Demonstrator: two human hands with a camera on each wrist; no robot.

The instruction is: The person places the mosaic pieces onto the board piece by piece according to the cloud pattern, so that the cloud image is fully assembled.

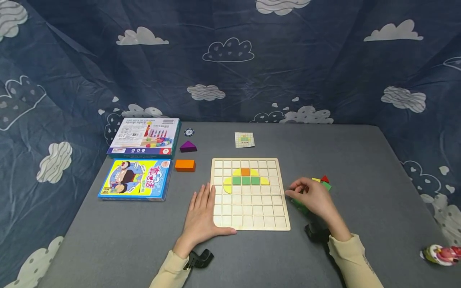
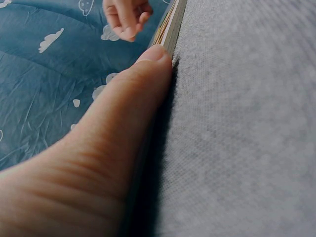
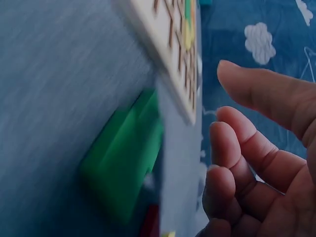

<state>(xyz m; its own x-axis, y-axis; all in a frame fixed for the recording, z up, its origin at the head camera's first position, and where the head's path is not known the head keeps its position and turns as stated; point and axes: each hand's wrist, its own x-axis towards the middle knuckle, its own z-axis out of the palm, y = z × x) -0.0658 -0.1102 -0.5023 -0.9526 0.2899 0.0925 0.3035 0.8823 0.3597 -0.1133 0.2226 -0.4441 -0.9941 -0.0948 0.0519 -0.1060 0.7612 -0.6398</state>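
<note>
A square wooden grid board lies on the grey table. On its upper half sit an orange square tile, a row of green square tiles and several yellow rounded tiles. My left hand is spread flat, its fingers along the board's left edge and the thumb by the near-left corner. Just right of the board hovers my right hand, fingers loosely bent, thumb apart from them in the right wrist view, nothing between. Green pieces lie below it, partly hidden in the head view.
Behind the right hand show red and yellow pieces. A pattern card lies beyond the board. To the left are an orange block, a purple triangular block, a round chip and two boxes. A figurine stands far right.
</note>
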